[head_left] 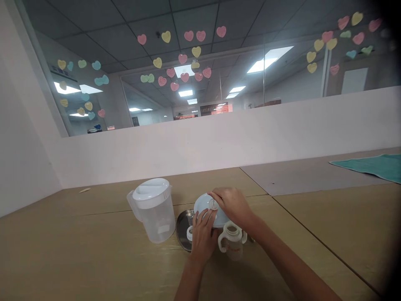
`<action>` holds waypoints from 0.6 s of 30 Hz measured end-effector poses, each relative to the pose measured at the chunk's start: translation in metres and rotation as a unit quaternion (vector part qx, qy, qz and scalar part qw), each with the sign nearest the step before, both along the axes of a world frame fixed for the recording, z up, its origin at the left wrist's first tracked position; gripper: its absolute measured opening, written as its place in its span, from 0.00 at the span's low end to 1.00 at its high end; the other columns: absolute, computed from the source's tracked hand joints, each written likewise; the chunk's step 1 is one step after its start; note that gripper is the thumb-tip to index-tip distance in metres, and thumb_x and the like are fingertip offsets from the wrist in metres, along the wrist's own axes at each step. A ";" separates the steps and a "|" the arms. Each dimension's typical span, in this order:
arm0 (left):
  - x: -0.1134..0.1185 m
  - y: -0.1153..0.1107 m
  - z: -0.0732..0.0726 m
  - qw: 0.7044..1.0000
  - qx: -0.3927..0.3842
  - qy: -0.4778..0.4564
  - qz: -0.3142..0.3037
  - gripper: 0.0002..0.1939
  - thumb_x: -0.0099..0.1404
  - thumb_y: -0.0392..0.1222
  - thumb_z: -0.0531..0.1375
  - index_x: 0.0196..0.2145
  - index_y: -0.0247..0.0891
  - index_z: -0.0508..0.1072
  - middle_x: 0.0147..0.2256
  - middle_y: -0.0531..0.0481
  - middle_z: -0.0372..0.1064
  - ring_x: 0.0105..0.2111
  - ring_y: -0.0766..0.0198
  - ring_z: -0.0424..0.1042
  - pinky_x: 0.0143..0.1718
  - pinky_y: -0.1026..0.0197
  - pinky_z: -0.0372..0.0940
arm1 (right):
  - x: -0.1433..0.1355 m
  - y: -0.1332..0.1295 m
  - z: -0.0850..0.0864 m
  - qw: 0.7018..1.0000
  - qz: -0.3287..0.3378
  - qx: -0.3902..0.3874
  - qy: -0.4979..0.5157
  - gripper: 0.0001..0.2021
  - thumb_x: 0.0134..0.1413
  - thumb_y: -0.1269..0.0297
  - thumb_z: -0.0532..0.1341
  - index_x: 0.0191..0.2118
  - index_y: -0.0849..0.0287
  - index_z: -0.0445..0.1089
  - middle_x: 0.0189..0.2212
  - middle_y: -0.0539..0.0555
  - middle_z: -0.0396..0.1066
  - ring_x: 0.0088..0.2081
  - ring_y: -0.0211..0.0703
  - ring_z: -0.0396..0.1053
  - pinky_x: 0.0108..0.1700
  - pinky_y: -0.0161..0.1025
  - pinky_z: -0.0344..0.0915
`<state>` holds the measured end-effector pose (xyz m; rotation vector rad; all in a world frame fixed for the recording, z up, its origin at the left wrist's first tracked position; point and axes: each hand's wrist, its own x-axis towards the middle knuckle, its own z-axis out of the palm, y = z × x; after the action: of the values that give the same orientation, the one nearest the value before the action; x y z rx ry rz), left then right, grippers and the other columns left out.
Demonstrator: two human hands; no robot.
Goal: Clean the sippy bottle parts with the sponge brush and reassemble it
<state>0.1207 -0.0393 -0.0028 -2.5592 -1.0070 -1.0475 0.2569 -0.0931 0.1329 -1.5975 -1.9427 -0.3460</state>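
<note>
Both hands meet over a pale blue-white bowl point(202, 204). My right hand point(232, 205) is closed, its fingertips pinching at a small clear round piece point(213, 204) above the bowl. Against that same piece rest the fingers of my left hand point(203, 236), which are slightly bent; whether they grip it is unclear. Just right of my left hand stands an open clear bottle point(234, 246) with two white handles. A round metal tray point(181, 230) lies partly under my left hand, with a white ring point(189, 233) on it.
A clear plastic pitcher point(159, 221) with a white lid stands left of the tray. Far right lies a teal cloth point(372, 166). A small flat tan piece point(84, 190) is at the back left. Behind the table point(94, 259) rises a white wall point(200, 146) with a window.
</note>
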 end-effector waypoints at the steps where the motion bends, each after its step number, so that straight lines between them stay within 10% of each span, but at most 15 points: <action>1: 0.000 0.000 0.000 1.000 -0.001 0.004 0.001 0.29 0.56 0.29 0.53 0.56 0.43 0.58 0.53 0.49 0.63 0.55 0.55 0.57 0.57 0.42 0.48 | 0.001 -0.001 0.001 1.000 0.003 0.003 0.004 0.20 0.62 0.58 0.47 0.25 0.58 0.69 0.23 0.51 0.71 0.24 0.34 0.63 0.25 0.35 0.41; 18: 0.002 0.001 -0.002 1.000 -0.007 0.010 -0.005 0.33 0.55 0.27 0.52 0.58 0.45 0.56 0.55 0.51 0.61 0.53 0.58 0.58 0.58 0.43 0.48 | 0.019 -0.008 0.009 0.994 -0.009 0.082 0.078 0.24 0.61 0.54 0.45 0.20 0.59 0.64 0.16 0.49 0.65 0.19 0.33 0.55 0.25 0.34 0.43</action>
<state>0.1227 -0.0381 -0.0046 -2.5825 -1.0007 -1.0180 0.2757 -0.1010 0.1423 -1.4904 -1.7372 -0.3668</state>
